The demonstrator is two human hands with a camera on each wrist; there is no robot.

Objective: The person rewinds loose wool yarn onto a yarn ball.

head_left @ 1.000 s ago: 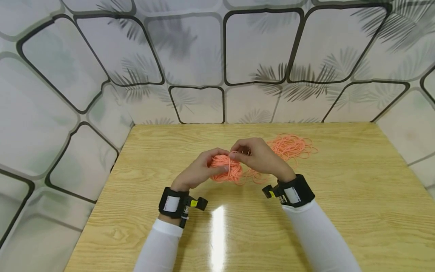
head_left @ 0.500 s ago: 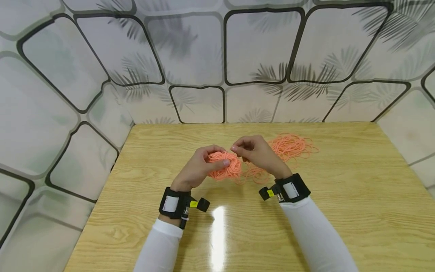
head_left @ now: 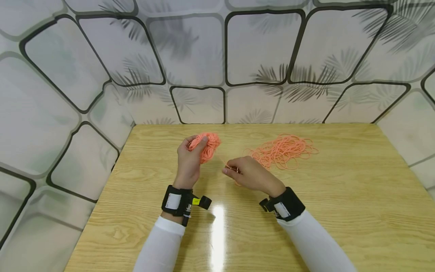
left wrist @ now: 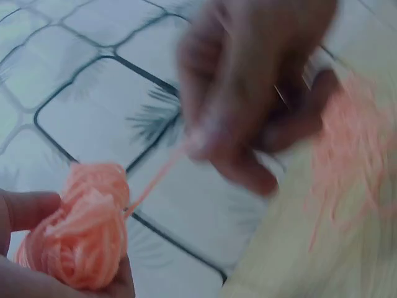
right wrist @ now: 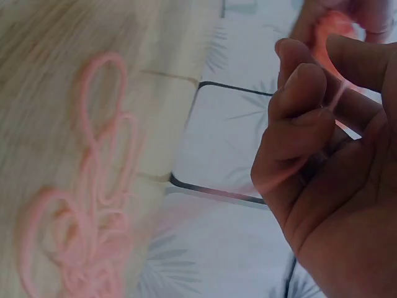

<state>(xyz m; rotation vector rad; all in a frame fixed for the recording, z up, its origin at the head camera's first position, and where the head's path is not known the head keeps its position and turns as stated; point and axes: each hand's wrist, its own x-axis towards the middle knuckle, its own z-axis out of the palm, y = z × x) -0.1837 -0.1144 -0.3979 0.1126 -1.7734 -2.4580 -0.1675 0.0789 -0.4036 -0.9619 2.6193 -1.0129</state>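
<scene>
My left hand [head_left: 188, 162] grips a wound ball of coral-orange yarn [head_left: 208, 146] above the table, thumb laid over its near side. Close up in the left wrist view, the ball [left wrist: 87, 233] shows thick wraps between thumb and fingers. A single taut strand [left wrist: 158, 178] runs from it to my right hand [head_left: 251, 173], which pinches that yarn lower and to the right. In the right wrist view the strand passes through the curled fingers [right wrist: 298, 133] and trails off toward the loose pile of yarn [head_left: 283, 149] on the table.
The wood-grain table [head_left: 340, 211] reaches back to a patterned wall covering [head_left: 261, 49] with stone outlines and leaves, which also rises on both sides. Black wrist straps with small cameras [head_left: 204, 202] sit on both forearms.
The yarn ball in my left hand has moved left, away from me, and turned more upright. My right hand has dropped toward me, drawing a strand out between the hands.
</scene>
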